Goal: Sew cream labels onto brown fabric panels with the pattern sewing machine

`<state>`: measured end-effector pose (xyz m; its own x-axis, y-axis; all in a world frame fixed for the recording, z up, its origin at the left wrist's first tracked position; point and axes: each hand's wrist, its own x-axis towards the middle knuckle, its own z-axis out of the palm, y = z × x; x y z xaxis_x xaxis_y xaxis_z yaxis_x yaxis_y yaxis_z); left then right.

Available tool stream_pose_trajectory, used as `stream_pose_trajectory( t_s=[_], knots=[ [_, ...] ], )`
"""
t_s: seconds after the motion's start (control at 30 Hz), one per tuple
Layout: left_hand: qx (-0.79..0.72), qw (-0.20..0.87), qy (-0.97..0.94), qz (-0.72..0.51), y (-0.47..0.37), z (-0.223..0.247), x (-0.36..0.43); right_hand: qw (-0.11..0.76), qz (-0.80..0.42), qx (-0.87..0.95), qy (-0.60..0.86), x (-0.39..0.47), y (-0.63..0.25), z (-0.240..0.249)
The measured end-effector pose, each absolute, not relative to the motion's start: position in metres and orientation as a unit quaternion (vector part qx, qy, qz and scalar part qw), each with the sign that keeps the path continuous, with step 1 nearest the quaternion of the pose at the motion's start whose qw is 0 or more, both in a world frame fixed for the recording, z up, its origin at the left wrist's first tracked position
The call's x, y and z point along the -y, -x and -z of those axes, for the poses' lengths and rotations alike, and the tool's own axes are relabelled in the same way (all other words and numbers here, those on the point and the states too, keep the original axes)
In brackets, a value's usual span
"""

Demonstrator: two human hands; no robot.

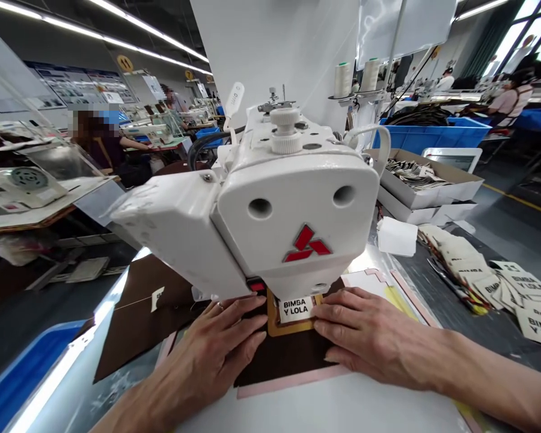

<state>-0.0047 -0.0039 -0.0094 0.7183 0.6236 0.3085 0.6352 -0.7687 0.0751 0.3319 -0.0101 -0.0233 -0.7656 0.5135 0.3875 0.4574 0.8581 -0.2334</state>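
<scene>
Both my hands lie on a dark brown fabric piece (284, 358) under the head of a white sewing machine (293, 198). A white label (295, 308) printed "BIMBA Y LOLA" rests on the fabric inside a yellowish frame (277, 330). My left hand (211, 343) is flat at the frame's left side, fingers stretched out, with a ring on one finger. At the right side, my right hand (369, 331) lies with extended fingers, their tips touching the frame and label edge. The machine head hides the needle area and the frame's far side.
Another brown panel (135, 331) with a small label spreads left. On the right are loose labels (518, 291), cardboard boxes (433, 195) of labels and a blue crate (433, 137). Thread cones (342, 81) stand behind. A blue bin (36, 367) is low left; co-workers sit farther off.
</scene>
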Motion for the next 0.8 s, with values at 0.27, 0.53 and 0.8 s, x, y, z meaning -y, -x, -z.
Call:
stream_pose_trajectory(
  t_s=[0.27, 0.53, 0.8],
  knots=[
    [0.314, 0.044, 0.933, 0.169, 0.017, 0.009, 0.008, 0.216, -0.042, 0.94, 0.262, 0.014, -0.343, 0.016],
    [0.31, 0.06, 0.936, 0.156, 0.021, 0.01, 0.014, 0.211, -0.039, 0.937, 0.275, 0.02, -0.348, 0.015],
    [0.29, 0.026, 0.947, 0.137, -0.015, 0.002, 0.001, 0.217, -0.036, 0.941, 0.257, 0.012, -0.331, 0.013]
  ],
)
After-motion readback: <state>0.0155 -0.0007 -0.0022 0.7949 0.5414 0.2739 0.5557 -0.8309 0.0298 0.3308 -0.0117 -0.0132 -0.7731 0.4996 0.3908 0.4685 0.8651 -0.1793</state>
